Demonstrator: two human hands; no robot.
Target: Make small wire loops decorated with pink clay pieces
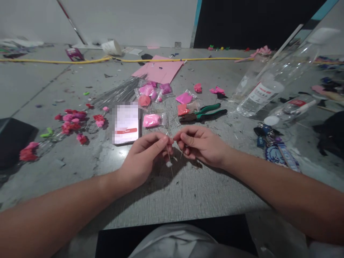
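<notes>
Near the middle, my left hand pinches a thin wire that hangs below its fingertips. Just to the right, my right hand is closed too, its fingertips nearly touching the left ones; a short bit of wire shows under it. Beyond the hands lie a bag of pink clay, a bag of red clay and green-handled pliers. A phone with a lit screen is left of them. Thin wires lie in a bundle behind the phone.
Red and pink clay flowers lie at the left, near a dark box. Plastic bottles and a keyring are on the right. Behind the clay bags are a pink sheet and a yellow cable.
</notes>
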